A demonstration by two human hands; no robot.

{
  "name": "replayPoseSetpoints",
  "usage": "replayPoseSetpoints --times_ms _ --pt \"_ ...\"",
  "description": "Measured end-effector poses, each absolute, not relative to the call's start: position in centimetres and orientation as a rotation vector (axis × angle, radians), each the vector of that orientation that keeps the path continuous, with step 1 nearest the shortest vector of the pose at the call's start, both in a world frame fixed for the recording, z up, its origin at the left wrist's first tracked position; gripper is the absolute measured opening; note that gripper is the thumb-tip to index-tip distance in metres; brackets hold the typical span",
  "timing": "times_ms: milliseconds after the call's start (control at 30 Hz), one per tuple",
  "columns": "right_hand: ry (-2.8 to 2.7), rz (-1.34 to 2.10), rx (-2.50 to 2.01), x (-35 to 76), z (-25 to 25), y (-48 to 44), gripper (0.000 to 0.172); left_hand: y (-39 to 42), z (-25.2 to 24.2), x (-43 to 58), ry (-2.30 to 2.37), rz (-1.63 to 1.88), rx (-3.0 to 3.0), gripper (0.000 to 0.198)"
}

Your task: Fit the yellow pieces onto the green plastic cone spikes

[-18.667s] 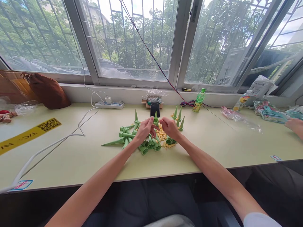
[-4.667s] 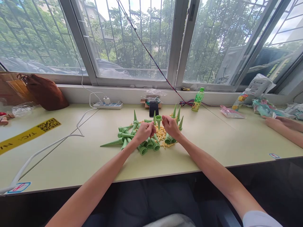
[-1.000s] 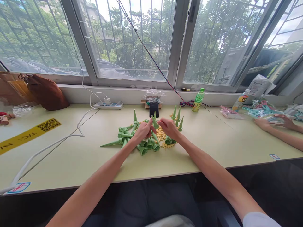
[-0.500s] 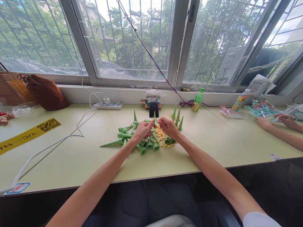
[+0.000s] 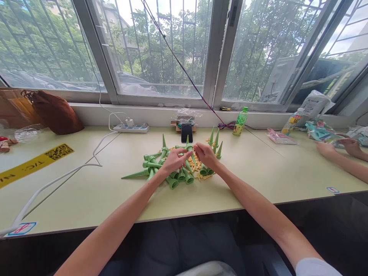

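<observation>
Right by the near edge, the table [image 5: 161, 205] is bare, and just beyond it lies a pile of green cones [image 5: 173, 183], several with their hollow mouths facing near. Small yellow pieces [image 5: 194, 165] are heaped just right of the pile. Over the pile, the left hand [image 5: 175, 159] has its thumb and fingers pinched together on one green cone [image 5: 189, 147], held up between the two hands. The right hand [image 5: 205, 154] is curled close beside that cone, fingertips bunched; whether it grips something cannot be told. Farther off, upright cones [image 5: 216, 141] stand to the right of the hands. At far right, another person's hands [image 5: 326, 149] are at a teal item [image 5: 319, 132]. Beyond are a dark phone [image 5: 186, 134], a green bottle [image 5: 240, 122] and, left, a power strip [image 5: 132, 128] below the windows [image 5: 163, 53].
</observation>
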State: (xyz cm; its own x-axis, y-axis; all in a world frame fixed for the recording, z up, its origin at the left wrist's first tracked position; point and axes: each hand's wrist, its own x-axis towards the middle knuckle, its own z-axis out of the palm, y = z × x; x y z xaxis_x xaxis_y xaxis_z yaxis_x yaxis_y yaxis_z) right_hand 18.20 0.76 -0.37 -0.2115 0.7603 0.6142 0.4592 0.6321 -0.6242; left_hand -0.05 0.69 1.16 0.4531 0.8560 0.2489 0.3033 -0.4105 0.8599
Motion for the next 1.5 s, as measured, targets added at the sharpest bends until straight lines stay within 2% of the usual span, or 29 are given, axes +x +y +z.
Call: replayPoseSetpoints --times_ms 433,833,1133,1500 --pt "-1.828 0.438 -0.995 18.1 -0.5 1.0 0.049 0.8 1.0 0.0 0.929 1.125 2.15 0.041" --pt "-1.795 0.457 -0.987 18.1 -0.3 0.9 0.051 1.0 0.8 0.1 0.95 1.137 2.227 0.038" --pt "-1.779 0.342 -0.987 17.8 0.0 0.7 0.05 0.2 1.4 0.5 0.887 1.077 1.975 0.043" --pt "-1.836 0.387 -0.971 17.6 0.0 0.5 0.049 -0.1 1.8 0.5 0.857 1.103 1.768 0.047"
